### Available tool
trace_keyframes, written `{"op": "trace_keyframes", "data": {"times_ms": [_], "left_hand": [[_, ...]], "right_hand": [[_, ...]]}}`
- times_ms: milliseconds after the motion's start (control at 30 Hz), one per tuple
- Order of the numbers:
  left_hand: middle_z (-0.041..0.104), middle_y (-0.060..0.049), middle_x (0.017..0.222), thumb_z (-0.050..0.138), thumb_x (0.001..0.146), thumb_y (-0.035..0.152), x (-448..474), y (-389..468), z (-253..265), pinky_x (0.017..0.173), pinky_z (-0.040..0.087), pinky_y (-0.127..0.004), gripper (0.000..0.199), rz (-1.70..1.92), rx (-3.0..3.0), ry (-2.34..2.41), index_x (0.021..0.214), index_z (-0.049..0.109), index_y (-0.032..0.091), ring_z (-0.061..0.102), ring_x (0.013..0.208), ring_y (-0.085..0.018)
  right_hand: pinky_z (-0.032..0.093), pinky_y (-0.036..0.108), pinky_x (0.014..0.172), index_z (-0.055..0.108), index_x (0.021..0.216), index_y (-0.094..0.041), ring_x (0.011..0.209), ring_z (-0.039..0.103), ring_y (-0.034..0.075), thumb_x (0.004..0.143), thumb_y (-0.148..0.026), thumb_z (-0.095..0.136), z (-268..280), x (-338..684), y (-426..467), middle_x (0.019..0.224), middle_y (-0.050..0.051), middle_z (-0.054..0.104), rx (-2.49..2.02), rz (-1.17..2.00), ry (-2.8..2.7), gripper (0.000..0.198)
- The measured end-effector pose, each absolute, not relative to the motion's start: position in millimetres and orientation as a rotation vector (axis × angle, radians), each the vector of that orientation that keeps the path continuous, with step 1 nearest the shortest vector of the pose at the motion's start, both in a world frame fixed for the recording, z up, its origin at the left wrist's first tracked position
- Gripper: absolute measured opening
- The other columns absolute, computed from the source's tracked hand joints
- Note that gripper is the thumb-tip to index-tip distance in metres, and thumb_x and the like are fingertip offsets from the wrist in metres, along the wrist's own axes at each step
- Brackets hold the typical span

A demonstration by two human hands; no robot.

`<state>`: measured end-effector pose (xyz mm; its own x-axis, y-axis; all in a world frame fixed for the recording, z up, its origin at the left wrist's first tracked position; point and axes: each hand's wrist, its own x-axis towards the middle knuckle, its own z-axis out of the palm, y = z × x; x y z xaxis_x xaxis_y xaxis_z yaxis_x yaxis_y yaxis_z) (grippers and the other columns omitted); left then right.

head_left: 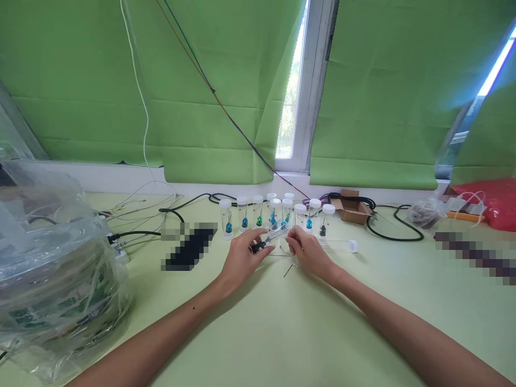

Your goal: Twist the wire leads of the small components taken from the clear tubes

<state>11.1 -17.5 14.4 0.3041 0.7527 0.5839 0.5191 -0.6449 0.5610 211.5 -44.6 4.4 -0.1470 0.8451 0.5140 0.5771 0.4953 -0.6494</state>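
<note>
My left hand (247, 251) is closed around a small black part (258, 246) with a metallic piece towards its tip. My right hand (308, 251) is close beside it, fingers pinched together; what they grip is too small to make out. A clear piece (276, 233) shows between the two hands, and a thin wire curves below them. An L-shaped hex key (288, 269) lies on the table just under my right hand. Behind my hands stand several clear tubes with white caps, such as the leftmost tube (227, 220), holding small blue, green or black parts.
A white cap (353, 246) lies right of my hands on the pale green table (258, 333). A plastic-wrapped stack (60, 290) fills the left side. An open cardboard box (353, 208), black cable (397, 238) and red bag (497, 204) are at the back right. Loose wires run behind.
</note>
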Motion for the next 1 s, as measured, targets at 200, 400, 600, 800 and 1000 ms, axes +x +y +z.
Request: {"op": "trace_keyframes", "data": {"times_ms": [200, 400, 600, 800, 1000], "left_hand": [[0.067, -0.003, 0.084, 0.066, 0.077, 0.042, 10.5, -14.6, 13.0, 0.065, 0.046, -0.029, 0.037, 1.159, 2.379, 1.151, 0.107, 0.067, 0.021, 0.059, 0.068, -0.017], [0.067, -0.003, 0.084, 0.066, 0.076, 0.040, 10.1, -14.0, 11.2, 0.064, 0.045, -0.029, 0.036, 1.116, 2.393, 1.151, 0.106, 0.068, 0.021, 0.058, 0.066, -0.016], [0.067, -0.003, 0.082, 0.066, 0.075, 0.038, 8.0, -13.9, 12.8, 0.062, 0.044, -0.028, 0.035, 1.010, 2.411, 1.145, 0.105, 0.069, 0.021, 0.058, 0.068, -0.017], [0.065, -0.002, 0.083, 0.068, 0.073, 0.038, 7.8, -15.4, 12.1, 0.064, 0.042, -0.026, 0.035, 0.922, 2.355, 1.097, 0.104, 0.070, 0.022, 0.056, 0.070, -0.016], [0.060, 0.000, 0.075, 0.068, 0.071, 0.042, 9.5, -16.7, 12.7, 0.059, 0.039, -0.025, 0.036, 0.886, 2.274, 1.057, 0.101, 0.070, 0.022, 0.050, 0.062, -0.013]], "right_hand": [[0.021, 0.019, 0.033, 0.043, 0.075, -0.021, 0.033, 0.033, 0.005, 0.083, -0.049, 0.057, 10.1, 209.3, -42.3, 0.057, -0.008, 0.044, -1.037, 1.001, -1.403, 0.032], [0.018, 0.018, 0.036, 0.051, 0.074, -0.018, 0.036, 0.030, 0.002, 0.075, -0.047, 0.069, 11.7, 213.6, -40.1, 0.061, -0.005, 0.052, -0.934, 1.084, -1.248, 0.034], [0.017, 0.018, 0.036, 0.059, 0.080, -0.016, 0.043, 0.029, 0.004, 0.072, -0.048, 0.072, 13.2, 218.6, -40.5, 0.060, -0.002, 0.053, -0.969, 1.020, -1.258, 0.036], [0.029, 0.020, 0.038, 0.063, 0.083, -0.017, 0.048, 0.042, 0.008, 0.076, -0.042, 0.069, 16.0, 223.2, -41.6, 0.066, 0.000, 0.059, -1.027, 0.838, -1.430, 0.027], [0.050, 0.028, 0.064, 0.066, 0.091, -0.019, 0.077, 0.060, 0.017, 0.083, -0.030, 0.062, 21.0, 225.1, -43.6, 0.082, 0.004, 0.065, -1.060, 0.539, -1.640, 0.015]]}}
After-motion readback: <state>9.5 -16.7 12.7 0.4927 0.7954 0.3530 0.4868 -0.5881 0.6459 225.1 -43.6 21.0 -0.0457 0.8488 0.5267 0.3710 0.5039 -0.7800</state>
